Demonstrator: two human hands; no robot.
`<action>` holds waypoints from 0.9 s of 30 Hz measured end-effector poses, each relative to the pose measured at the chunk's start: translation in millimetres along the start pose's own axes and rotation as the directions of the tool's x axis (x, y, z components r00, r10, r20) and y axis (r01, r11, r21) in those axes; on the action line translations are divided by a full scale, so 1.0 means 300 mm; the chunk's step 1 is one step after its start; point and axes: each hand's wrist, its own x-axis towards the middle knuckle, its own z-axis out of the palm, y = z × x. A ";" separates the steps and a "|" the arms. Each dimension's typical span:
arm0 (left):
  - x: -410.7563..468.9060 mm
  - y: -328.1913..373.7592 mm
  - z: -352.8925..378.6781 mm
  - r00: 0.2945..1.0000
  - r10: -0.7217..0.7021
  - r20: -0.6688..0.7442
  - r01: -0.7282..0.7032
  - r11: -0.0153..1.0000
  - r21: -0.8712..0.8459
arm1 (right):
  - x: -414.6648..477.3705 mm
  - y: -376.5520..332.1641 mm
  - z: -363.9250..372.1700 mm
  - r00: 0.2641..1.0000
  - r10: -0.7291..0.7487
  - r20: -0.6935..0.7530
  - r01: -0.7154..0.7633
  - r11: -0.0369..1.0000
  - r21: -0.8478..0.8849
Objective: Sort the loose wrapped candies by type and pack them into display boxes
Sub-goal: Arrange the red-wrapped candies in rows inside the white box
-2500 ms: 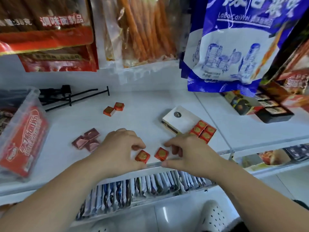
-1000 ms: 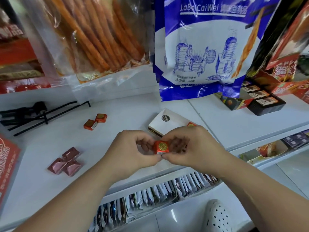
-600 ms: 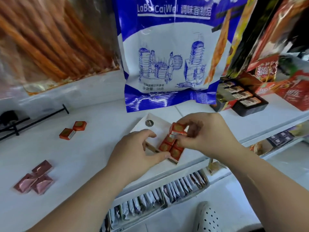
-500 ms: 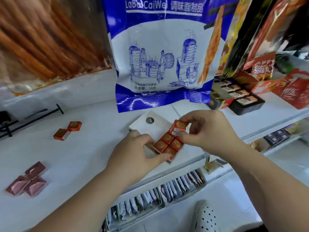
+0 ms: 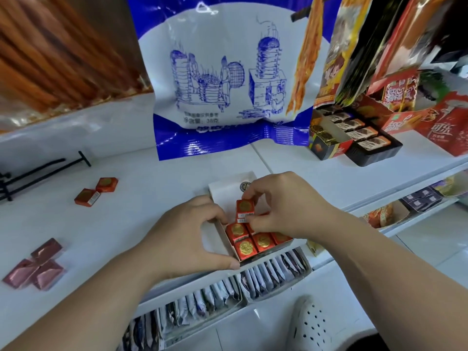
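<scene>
Moved since a second ago: red candy (image 5: 245, 207) goes from between both hands to the display box (image 5: 225, 184). Lower left, pink candies (image 5: 35, 267) and two loose reds (image 5: 96, 191) lie unpacked on the shelf (image 5: 141, 188). Left hand (image 5: 187, 239) grips the box wall; several packed reds (image 5: 247, 247) inside. Right hand (image 5: 286, 206) pinches the candy, centre. Box's back rows hidden behind fingers; count unclear.

Display box (image 5: 228, 184) and far red candies (image 5: 279, 236) partly out of sight; blue bag (image 5: 220, 72) top beyond frame.
</scene>
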 end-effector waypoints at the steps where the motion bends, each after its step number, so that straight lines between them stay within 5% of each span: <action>1: -0.004 -0.002 0.004 1.000 0.008 -0.004 -0.008 1.000 0.007 | 0.008 0.004 0.008 1.000 0.001 -0.003 -0.001 1.000 -0.023; 5: -0.025 -0.001 0.022 0.999 -0.010 -0.050 0.011 1.000 0.006 | 0.039 0.018 0.034 1.000 0.021 -0.004 -0.022 0.999 -0.042; 14: -0.025 -0.009 0.019 0.996 -0.050 -0.071 0.047 0.998 -0.031 | 0.038 0.030 0.002 0.954 -0.008 0.300 0.022 0.999 -0.044; 19: -0.019 0.005 0.017 0.995 -0.084 -0.045 0.082 0.996 -0.035 | 0.008 0.021 -0.007 0.970 0.040 0.240 -0.046 0.999 0.023; 27: -0.003 0.003 0.025 0.993 -0.083 -0.084 0.081 0.996 -0.035 | -0.003 -0.015 0.006 0.967 -0.116 0.228 0.113 0.993 0.024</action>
